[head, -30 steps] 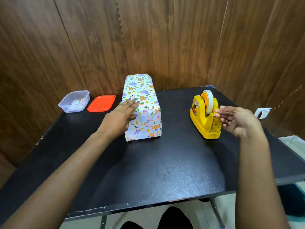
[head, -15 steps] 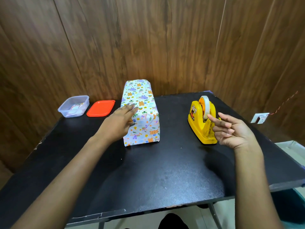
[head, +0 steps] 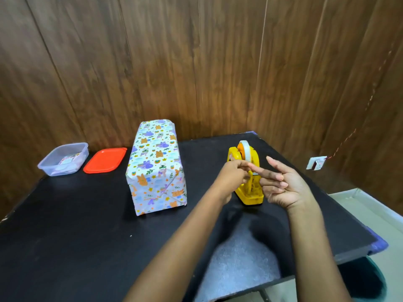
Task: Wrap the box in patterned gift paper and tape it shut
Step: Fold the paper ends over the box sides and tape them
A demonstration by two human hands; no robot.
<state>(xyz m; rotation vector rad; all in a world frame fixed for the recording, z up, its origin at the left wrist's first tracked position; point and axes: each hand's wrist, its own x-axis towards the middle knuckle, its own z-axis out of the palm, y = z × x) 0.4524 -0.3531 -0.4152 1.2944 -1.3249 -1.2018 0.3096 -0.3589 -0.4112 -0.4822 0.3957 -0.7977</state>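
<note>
The box (head: 156, 166), fully covered in white patterned gift paper, stands untouched on the black table (head: 76, 225), its folded end facing me. To its right is the yellow tape dispenser (head: 243, 152) with a clear roll. Both hands meet in front of the dispenser's cutter. My right hand (head: 285, 186) is held palm-up with straight, spread fingers, the index pointing left. My left hand (head: 231, 177) pinches at the tip of that index finger, seemingly on a small piece of clear tape that is barely visible.
A clear plastic container (head: 64, 159) and its orange lid (head: 104, 160) lie at the back left by the wooden wall. The table's right edge runs close behind my right hand. A white wall socket (head: 316, 163) is on the right.
My left hand has left the box's side and crossed right to my right hand's fingers. My right hand drew back from the dispenser and turned palm-up.
</note>
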